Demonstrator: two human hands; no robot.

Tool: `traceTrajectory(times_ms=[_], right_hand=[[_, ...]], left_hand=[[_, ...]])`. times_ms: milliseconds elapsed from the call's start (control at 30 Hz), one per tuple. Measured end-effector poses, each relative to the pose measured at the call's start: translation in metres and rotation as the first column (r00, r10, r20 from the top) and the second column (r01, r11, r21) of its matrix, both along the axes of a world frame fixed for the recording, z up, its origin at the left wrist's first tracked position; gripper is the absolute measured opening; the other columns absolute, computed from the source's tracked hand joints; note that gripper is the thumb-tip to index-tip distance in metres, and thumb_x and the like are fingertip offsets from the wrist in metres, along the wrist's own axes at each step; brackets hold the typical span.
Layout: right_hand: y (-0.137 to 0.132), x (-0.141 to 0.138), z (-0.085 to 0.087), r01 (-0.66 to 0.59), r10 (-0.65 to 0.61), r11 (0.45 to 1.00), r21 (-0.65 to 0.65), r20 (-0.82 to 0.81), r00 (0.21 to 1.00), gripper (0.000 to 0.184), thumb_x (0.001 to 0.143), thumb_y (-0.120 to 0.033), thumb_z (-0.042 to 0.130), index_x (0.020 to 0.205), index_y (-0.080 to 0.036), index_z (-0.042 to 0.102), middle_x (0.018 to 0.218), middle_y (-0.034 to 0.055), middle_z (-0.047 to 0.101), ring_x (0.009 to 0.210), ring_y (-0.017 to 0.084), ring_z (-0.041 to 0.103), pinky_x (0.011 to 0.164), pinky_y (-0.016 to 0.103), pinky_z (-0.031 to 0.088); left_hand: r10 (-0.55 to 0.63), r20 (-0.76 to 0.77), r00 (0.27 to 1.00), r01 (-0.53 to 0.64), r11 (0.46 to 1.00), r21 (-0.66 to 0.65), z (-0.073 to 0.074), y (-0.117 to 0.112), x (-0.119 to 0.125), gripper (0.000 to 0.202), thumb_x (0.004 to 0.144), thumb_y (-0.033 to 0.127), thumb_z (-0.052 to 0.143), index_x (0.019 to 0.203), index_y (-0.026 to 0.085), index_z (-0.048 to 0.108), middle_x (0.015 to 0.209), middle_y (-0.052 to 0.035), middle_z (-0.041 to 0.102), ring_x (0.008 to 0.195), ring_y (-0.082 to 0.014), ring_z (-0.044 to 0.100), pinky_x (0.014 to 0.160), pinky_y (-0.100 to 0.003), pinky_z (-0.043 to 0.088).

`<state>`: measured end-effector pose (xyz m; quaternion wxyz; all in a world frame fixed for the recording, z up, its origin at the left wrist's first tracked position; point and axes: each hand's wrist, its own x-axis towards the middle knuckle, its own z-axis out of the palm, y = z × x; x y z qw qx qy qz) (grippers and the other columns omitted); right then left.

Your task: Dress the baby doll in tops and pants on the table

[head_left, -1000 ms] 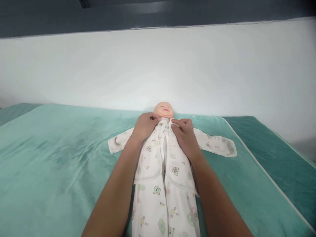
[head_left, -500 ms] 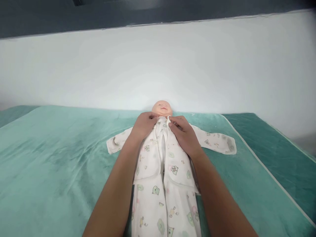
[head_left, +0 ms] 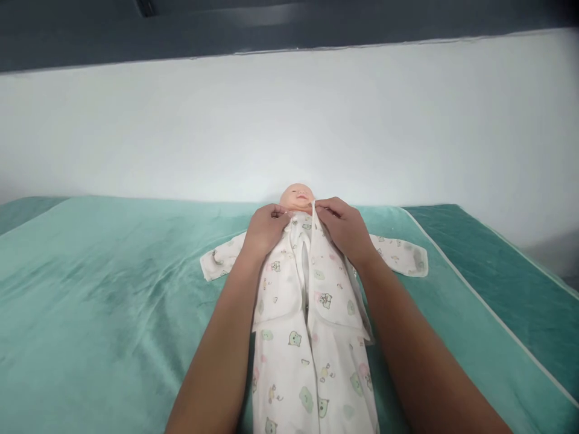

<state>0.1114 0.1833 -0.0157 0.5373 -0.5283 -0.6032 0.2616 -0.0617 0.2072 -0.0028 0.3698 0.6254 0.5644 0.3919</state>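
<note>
A baby doll (head_left: pixel 297 196) lies on its back, dressed in a white baby shirt (head_left: pixel 277 283) with small printed animals. Its sleeves stretch out to both sides, and the front is parted down the middle. Matching trousers (head_left: pixel 289 374) cover the legs. Close to the doll's neck, my left hand (head_left: pixel 266 228) is closed with its fingertips at the left side of the collar. My right hand (head_left: pixel 346 229) pinches the right front edge of the shirt, lifting it up beside the chin. The fingers partly hide the collar.
Beneath the doll is a light green cloth (head_left: pixel 113 301) with wrinkles at the left. A darker green strip (head_left: pixel 497 271) runs along the right side. A white wall (head_left: pixel 289 120) rises right behind the doll's head, with a dark band above.
My right hand has risen a little, pulling the right front edge of the shirt up into a peak. My left hand stays at the collar. The view has shifted slightly.
</note>
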Motion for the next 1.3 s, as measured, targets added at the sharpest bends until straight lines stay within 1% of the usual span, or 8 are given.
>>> traceTrajectory(times_ms=[100,200,333,533,767,933,1067,1300], right_hand=[[0.010,-0.002,-0.002,-0.004,-0.003,0.998,-0.060,-0.105,0.994,0.024,0.081,-0.035,0.057,0.094,-0.022,0.073,0.099,0.0026,0.071,0.093,0.021,0.062,0.087,0.036,0.046],[0.013,-0.007,-0.008,-0.042,0.031,0.994,-0.098,-0.113,0.993,0.023,0.079,-0.034,0.060,0.093,-0.023,0.074,0.100,0.0022,0.073,0.094,0.021,0.063,0.087,0.035,0.046],[0.009,-0.011,-0.011,-0.043,0.035,0.994,-0.097,-0.087,0.996,0.021,0.079,-0.033,0.060,0.091,-0.024,0.075,0.100,0.0022,0.072,0.093,0.020,0.064,0.086,0.035,0.046],[0.005,-0.010,-0.008,-0.071,0.060,0.995,-0.074,-0.139,0.988,0.018,0.078,-0.034,0.064,0.088,-0.024,0.075,0.099,0.0021,0.072,0.093,0.019,0.064,0.086,0.034,0.047],[0.002,-0.008,-0.008,-0.085,0.066,0.992,-0.090,-0.196,0.978,0.018,0.078,-0.036,0.063,0.083,-0.022,0.074,0.090,0.0007,0.072,0.087,0.019,0.063,0.082,0.032,0.047],[0.004,-0.009,-0.009,-0.045,0.024,0.994,-0.096,-0.210,0.977,0.018,0.076,-0.036,0.063,0.082,-0.021,0.073,0.085,0.0007,0.071,0.081,0.018,0.062,0.078,0.032,0.047],[0.004,-0.010,-0.009,-0.057,0.032,0.990,-0.127,-0.189,0.981,0.018,0.075,-0.035,0.064,0.082,-0.021,0.074,0.083,0.0011,0.071,0.078,0.018,0.061,0.074,0.031,0.046],[0.003,-0.007,-0.008,-0.049,0.039,0.991,-0.122,-0.079,0.996,0.016,0.076,-0.031,0.060,0.083,-0.022,0.072,0.091,0.0016,0.069,0.075,0.016,0.058,0.073,0.031,0.045]], left_hand=[[-0.034,0.062,0.997,0.035,0.999,-0.018,0.001,-0.001,-0.002,0.019,0.075,0.034,0.064,0.083,0.018,0.069,0.089,-0.0047,0.072,0.080,-0.0171,0.061,0.073,-0.028,0.044],[-0.038,0.082,0.996,0.040,0.999,-0.020,0.000,0.001,-0.003,0.016,0.074,0.031,0.065,0.081,0.018,0.070,0.090,-0.0053,0.072,0.083,-0.0176,0.063,0.076,-0.028,0.045],[-0.031,0.102,0.994,0.032,0.999,-0.006,-0.001,0.002,-0.002,0.013,0.072,0.028,0.066,0.078,0.017,0.069,0.088,-0.0054,0.073,0.081,-0.0170,0.063,0.075,-0.028,0.045],[0.001,0.263,0.965,-0.021,0.997,0.071,0.008,-0.004,0.015,0.017,0.075,0.030,0.067,0.085,0.017,0.070,0.084,-0.0043,0.072,0.075,-0.0151,0.062,0.072,-0.028,0.048],[0.018,0.264,0.964,-0.021,1.000,0.009,0.005,-0.003,0.021,0.013,0.074,0.029,0.069,0.079,0.017,0.070,0.082,-0.0040,0.072,0.074,-0.0151,0.063,0.073,-0.028,0.048],[0.003,0.209,0.978,-0.008,1.000,0.024,0.002,0.000,0.019,0.010,0.074,0.025,0.069,0.080,0.017,0.070,0.086,-0.0053,0.074,0.077,-0.0159,0.065,0.074,-0.028,0.049],[0.009,0.121,0.993,-0.015,0.999,0.048,0.003,-0.002,0.019,0.010,0.077,0.024,0.066,0.082,0.017,0.072,0.090,-0.0064,0.074,0.083,-0.0178,0.066,0.078,-0.030,0.049],[-0.060,0.009,0.998,0.060,0.998,0.020,0.008,-0.004,0.013,0.012,0.076,0.024,0.068,0.085,0.018,0.073,0.094,-0.0066,0.075,0.087,-0.0194,0.067,0.083,-0.031,0.048]])
